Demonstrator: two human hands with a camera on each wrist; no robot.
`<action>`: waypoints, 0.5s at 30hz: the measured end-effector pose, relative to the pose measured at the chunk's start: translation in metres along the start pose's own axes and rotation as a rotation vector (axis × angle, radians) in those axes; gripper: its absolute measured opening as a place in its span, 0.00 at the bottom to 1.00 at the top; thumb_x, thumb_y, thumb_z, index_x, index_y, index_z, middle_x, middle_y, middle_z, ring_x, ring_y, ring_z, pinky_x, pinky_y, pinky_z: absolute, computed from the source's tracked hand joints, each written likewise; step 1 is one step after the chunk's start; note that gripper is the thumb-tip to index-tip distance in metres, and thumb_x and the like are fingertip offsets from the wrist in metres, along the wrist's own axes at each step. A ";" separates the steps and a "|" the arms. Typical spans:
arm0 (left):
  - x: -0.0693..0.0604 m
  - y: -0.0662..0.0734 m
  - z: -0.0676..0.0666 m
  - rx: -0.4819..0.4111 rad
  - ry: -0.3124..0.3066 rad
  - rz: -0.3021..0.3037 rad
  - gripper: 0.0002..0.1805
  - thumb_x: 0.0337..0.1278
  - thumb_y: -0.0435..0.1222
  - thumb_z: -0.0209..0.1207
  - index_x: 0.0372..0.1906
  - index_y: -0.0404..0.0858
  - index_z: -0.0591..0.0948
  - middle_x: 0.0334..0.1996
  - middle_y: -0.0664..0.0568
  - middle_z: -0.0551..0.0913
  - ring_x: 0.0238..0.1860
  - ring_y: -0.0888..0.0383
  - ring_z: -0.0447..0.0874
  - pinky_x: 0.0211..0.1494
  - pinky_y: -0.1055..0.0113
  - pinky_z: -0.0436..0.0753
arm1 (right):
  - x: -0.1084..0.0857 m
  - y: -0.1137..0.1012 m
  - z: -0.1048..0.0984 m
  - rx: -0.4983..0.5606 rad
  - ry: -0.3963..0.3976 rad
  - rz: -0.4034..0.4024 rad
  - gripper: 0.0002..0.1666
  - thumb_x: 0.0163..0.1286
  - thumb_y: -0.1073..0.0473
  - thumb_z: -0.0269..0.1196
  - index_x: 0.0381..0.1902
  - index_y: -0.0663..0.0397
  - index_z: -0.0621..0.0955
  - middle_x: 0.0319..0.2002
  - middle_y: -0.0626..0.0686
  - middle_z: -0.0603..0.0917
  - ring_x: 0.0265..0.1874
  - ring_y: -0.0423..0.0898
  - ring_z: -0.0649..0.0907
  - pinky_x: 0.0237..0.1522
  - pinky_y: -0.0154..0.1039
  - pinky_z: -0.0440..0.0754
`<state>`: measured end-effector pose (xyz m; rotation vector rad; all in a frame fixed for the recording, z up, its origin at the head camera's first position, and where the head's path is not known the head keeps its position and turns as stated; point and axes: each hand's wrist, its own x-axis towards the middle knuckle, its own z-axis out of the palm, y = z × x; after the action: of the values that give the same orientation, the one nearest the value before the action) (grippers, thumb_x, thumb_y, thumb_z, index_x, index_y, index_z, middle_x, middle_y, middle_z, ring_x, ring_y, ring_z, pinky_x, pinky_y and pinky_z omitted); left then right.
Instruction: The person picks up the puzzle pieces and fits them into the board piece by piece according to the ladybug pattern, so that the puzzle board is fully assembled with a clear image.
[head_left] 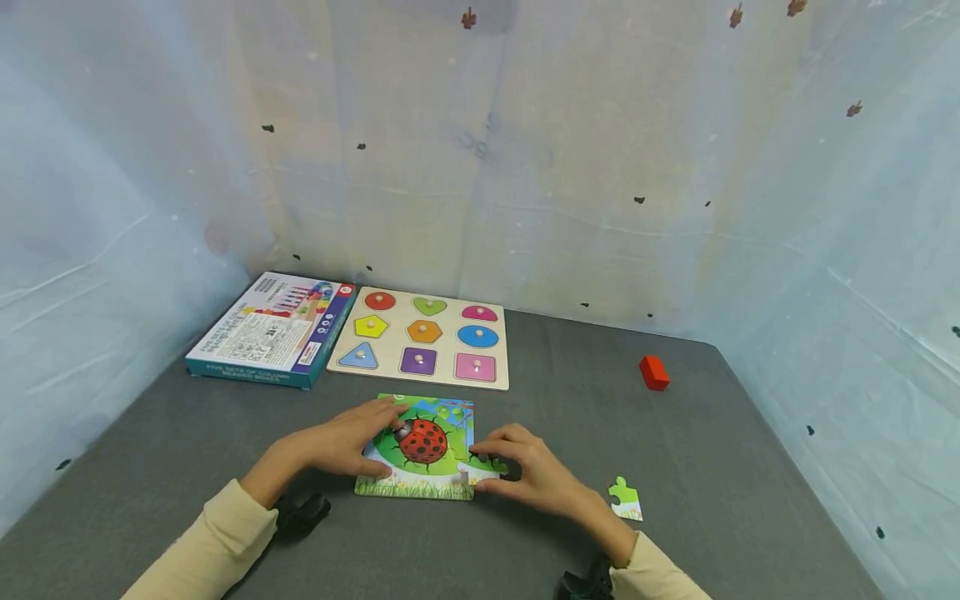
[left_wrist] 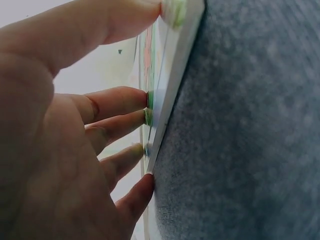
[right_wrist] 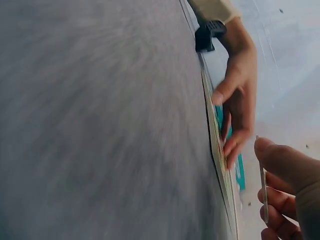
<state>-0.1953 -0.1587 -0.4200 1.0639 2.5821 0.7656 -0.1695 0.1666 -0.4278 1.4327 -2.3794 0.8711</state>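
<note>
A square ladybug jigsaw puzzle lies flat in front of me in the head view. Across its left side rests my left hand, thumb and fingers spread; in the left wrist view the fingertips touch the picture. My right hand pinches a jigsaw piece at the puzzle's lower right edge. Seen edge-on in the right wrist view, that piece is held between thumb and fingers, apart from the board. Another jigsaw piece, green and white, lies on the table to the right.
Behind the puzzle lies a wooden shape board with knobbed coloured pieces. Left of it is a flat box with printed text. A red block sits toward the back right of the grey table. Pale sheeting hangs around.
</note>
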 end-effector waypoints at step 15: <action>0.002 -0.001 0.002 0.046 0.005 -0.003 0.45 0.49 0.51 0.64 0.68 0.34 0.60 0.66 0.42 0.63 0.67 0.42 0.59 0.64 0.42 0.60 | 0.037 -0.015 0.026 -0.001 -0.055 0.018 0.25 0.55 0.51 0.70 0.50 0.52 0.81 0.44 0.47 0.78 0.42 0.38 0.75 0.44 0.32 0.74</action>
<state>-0.1965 -0.1571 -0.4221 1.0726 2.6168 0.7130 -0.1722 0.1187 -0.4252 1.4553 -2.4356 0.8450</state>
